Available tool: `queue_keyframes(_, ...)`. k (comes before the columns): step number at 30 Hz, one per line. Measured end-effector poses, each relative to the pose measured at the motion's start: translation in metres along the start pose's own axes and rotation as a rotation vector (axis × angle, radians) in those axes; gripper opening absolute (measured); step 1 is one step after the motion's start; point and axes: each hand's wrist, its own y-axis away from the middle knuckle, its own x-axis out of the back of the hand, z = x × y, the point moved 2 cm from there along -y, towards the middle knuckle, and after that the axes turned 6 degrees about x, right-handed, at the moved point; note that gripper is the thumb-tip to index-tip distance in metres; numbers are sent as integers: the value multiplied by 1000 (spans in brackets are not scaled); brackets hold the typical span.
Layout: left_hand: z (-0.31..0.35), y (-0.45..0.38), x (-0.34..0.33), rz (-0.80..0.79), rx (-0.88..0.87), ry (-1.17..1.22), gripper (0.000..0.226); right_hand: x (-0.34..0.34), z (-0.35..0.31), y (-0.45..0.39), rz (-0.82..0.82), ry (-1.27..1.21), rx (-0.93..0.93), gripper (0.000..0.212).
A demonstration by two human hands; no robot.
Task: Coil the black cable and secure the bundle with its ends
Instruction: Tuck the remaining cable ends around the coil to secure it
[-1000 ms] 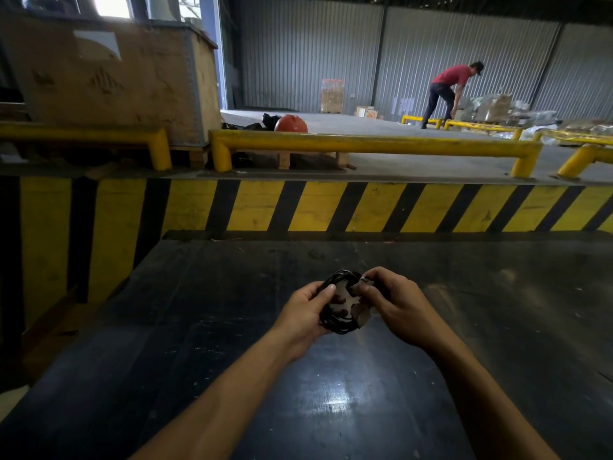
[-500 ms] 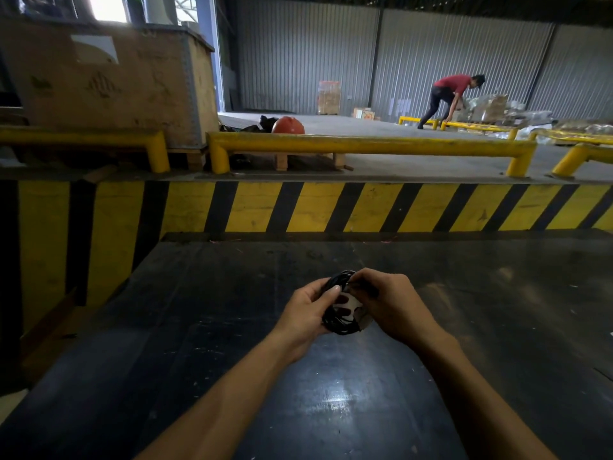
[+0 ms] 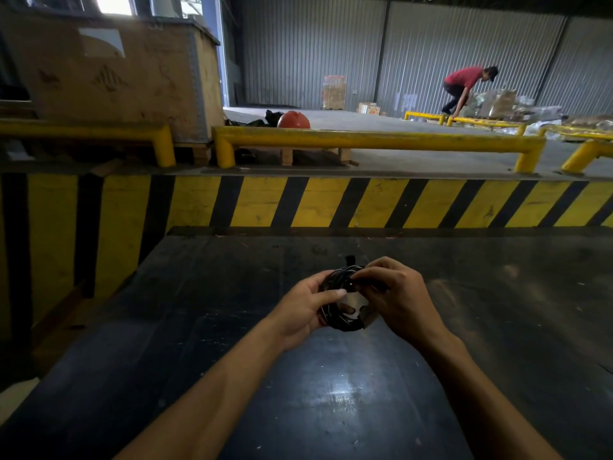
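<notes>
Both hands, L (image 3: 300, 308) & R (image 3: 403, 302), clamped on coiled cable (image 3: 341, 322) above dark table (image 3: 331, 410) mid-surface, edges far.

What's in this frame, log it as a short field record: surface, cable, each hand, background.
surface: dark glossy tabletop, bare under the hands
cable: black cable wound into a small round coil, held above the tabletop; one short end sticks up at the far side
left hand: left hand cups the coil's left side, thumb across the front
right hand: right hand holds the coil's right side, fingers pinching at its top
task state: coiled; whether the ends are tucked cannot be told
background: yellow guard rail, wooden crate, person in red shirt bending over
</notes>
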Motion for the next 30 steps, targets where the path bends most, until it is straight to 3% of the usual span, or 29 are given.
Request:
queue_keyframes(7,3,4,-2,-49,5,-67,47,3,1,1,-17,-33,24,18)
queue_keyframes(15,-1,5,3,-42,-9,-218,48,7,11,1,-36,-207,-185,5)
queue_keyframes(21,-2,8,8,-66,-10,-266,50,-7,12,7,4,-620,-378,6)
queue_keyframes(30,-1,18,21,-109,74,-251,50,-27,2,7,109,-695,-401,2)
